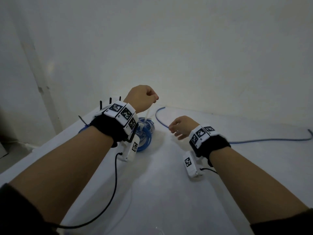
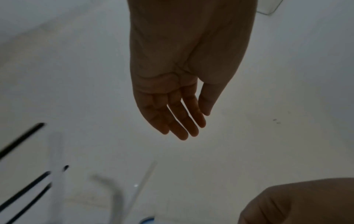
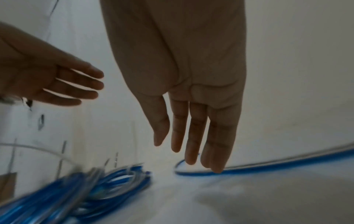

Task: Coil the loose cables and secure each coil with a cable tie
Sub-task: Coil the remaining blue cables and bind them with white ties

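**Q:** what are your hands doing at this point? And where's the cable stuff?

**A:** Driving this remotely, so going off the cams. My left hand [image 1: 141,97] is up above the coil [image 1: 147,134]. From the head cam it looks a bit curled, but the wrist cam shows the fingers [image 2: 182,121] straight and nothing in them, so it's released. My right hand [image 1: 182,126] is the same: fingers out, palm empty, low over the worktop [image 1: 169,192]. Its fingertips line up with the loose cable [image 1: 254,140] on the wrist cam, and I can't tell if they touch it.

**Q:** and the coil?

**A:** Blue, lying near the far left corner of the worktop, right below my left hand. A clear tie [image 1: 147,114] pokes up out of it toward that hand, and neither hand grips it. The loose cable curves from beside the coil out to the right edge. A few black strips [image 1: 110,100] stick up at the far left corner.
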The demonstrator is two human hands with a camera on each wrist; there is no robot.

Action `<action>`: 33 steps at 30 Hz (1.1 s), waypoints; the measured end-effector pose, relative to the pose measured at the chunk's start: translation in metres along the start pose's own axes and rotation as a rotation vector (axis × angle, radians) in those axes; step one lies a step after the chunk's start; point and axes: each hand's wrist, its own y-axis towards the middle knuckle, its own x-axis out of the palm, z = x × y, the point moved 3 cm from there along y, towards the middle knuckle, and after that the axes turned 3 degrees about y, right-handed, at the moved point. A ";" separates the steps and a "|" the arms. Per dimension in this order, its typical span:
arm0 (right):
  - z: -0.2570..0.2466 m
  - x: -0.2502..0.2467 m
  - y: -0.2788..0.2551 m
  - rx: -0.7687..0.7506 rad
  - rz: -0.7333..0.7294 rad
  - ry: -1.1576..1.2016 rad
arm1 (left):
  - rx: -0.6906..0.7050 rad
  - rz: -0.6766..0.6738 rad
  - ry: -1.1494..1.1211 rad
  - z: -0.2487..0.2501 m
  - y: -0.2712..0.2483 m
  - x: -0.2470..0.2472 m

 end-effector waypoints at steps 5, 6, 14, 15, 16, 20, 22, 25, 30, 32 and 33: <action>0.040 -0.049 0.006 0.044 -0.050 -0.629 | 0.118 -0.199 0.164 0.041 0.013 0.038; 0.049 -0.055 0.008 0.062 -0.069 -0.689 | 0.134 -0.234 0.203 0.046 0.015 0.047; 0.094 -0.084 0.002 0.016 -0.097 -0.744 | 0.146 -0.438 0.303 0.061 0.027 0.124; 0.097 -0.087 -0.001 0.002 -0.100 -0.728 | 0.139 -0.458 0.317 0.061 0.028 0.132; 0.099 -0.090 -0.003 -0.019 -0.104 -0.707 | 0.135 -0.475 0.328 0.060 0.028 0.138; 0.103 -0.115 -0.015 -0.129 -0.023 -0.430 | 0.118 -0.551 0.353 0.059 0.026 0.157; 0.104 -0.129 -0.021 -0.177 0.049 -0.254 | 0.121 -0.563 0.353 0.058 0.025 0.161; 0.102 -0.147 -0.033 -0.252 0.169 -0.105 | 0.140 -0.497 0.325 0.058 0.027 0.161; 0.094 -0.164 -0.051 -0.358 0.445 -0.113 | 0.234 -0.333 0.189 0.070 0.029 0.153; 0.083 -0.161 -0.056 -0.434 0.506 -0.404 | 0.314 -0.279 0.124 0.082 0.026 0.150; 0.077 -0.156 -0.058 -0.464 0.515 -0.502 | 0.349 -0.248 0.087 0.089 0.024 0.149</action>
